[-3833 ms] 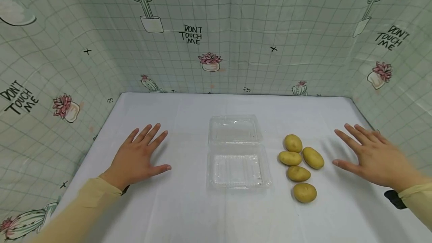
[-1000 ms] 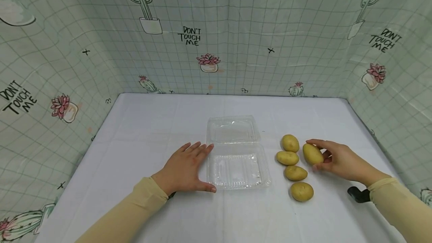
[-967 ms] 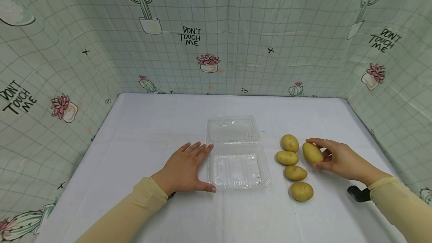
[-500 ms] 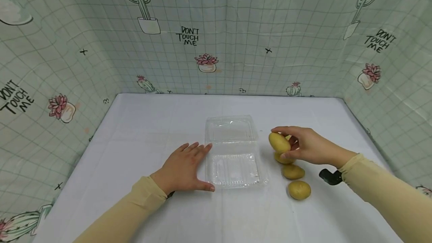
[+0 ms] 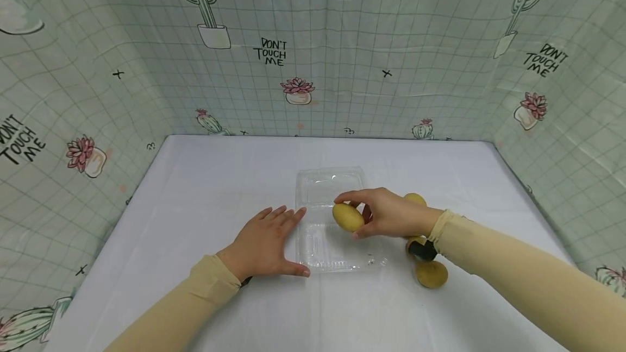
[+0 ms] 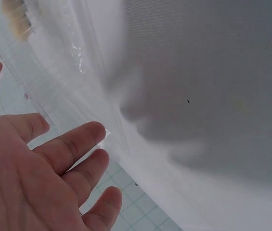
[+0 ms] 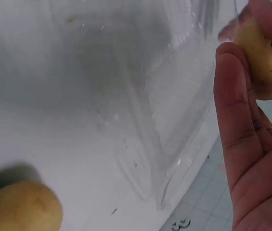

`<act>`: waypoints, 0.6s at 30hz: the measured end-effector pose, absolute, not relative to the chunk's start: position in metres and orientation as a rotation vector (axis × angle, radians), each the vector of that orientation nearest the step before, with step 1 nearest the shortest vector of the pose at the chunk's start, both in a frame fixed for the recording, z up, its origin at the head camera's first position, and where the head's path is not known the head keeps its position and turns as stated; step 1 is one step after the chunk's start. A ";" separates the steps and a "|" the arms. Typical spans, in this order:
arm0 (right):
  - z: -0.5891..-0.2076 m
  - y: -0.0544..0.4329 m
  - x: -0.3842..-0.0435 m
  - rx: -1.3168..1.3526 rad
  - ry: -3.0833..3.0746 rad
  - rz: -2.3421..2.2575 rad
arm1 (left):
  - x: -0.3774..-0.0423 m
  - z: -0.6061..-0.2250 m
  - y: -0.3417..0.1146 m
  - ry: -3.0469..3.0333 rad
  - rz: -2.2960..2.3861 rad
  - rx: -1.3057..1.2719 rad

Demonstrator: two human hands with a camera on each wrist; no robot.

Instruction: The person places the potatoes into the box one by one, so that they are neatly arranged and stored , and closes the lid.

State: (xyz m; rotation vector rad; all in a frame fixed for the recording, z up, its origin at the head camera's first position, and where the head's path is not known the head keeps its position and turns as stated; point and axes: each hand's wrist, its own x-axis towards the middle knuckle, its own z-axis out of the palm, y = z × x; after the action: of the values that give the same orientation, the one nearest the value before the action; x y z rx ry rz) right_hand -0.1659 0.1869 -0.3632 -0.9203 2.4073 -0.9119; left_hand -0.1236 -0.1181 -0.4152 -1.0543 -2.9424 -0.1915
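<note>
My right hand (image 5: 391, 213) pinches a yellow potato (image 5: 348, 217) between thumb and fingers, over the clear plastic clamshell container (image 5: 318, 254). The right wrist view shows the same potato (image 7: 266, 65) close up, with dark specks on its skin. The container lies with its lid (image 5: 329, 181) folded back, away from me. At its left side my left hand (image 5: 266, 243) is spread, fingers straight, with the index fingertip and thumb right at the rim. From the left wrist view, the relaxed fingers (image 6: 73, 144) appear beside the clear plastic wall (image 6: 44, 86).
Several more potatoes lie right of the container, partly hidden by my right arm; the nearest potato (image 5: 431, 274) shows best. A white cloth (image 5: 235, 167) covers the table. Grid-patterned fabric (image 5: 342, 42) with cactus prints encloses the back and sides.
My right hand has picked up the rightmost potato and carried it left over the container. Earlier, my left hand came in from the left to the container's side and has stayed there.
</note>
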 end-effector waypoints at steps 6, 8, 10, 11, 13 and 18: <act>-0.370 0.165 -0.170 -0.923 2.368 -0.818 | -0.125 -0.416 -0.119 -2.934 -0.200 -1.058; -0.372 0.160 -0.171 -0.961 2.366 -0.783 | -0.125 -0.416 -0.119 -2.937 -0.208 -1.059; -0.374 0.155 -0.172 -0.980 2.365 -0.747 | -0.125 -0.415 -0.119 -2.941 -0.218 -1.060; -0.375 0.153 -0.172 -0.981 2.368 -0.729 | -0.125 -0.415 -0.118 -2.942 -0.224 -1.060; -0.377 0.150 -0.173 -0.980 2.376 -0.690 | -0.124 -0.415 -0.118 -2.945 -0.233 -1.061; -0.383 0.144 -0.174 -1.003 2.396 -0.584 | -0.125 -0.416 -0.119 -2.944 -0.240 -1.065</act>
State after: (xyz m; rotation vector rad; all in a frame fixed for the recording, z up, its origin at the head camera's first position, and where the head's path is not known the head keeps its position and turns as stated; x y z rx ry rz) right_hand -0.1744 0.1436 -0.3830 -1.0028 2.3956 -0.5838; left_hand -0.1245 -0.1187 -0.4158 -1.0651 -2.9438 -0.2398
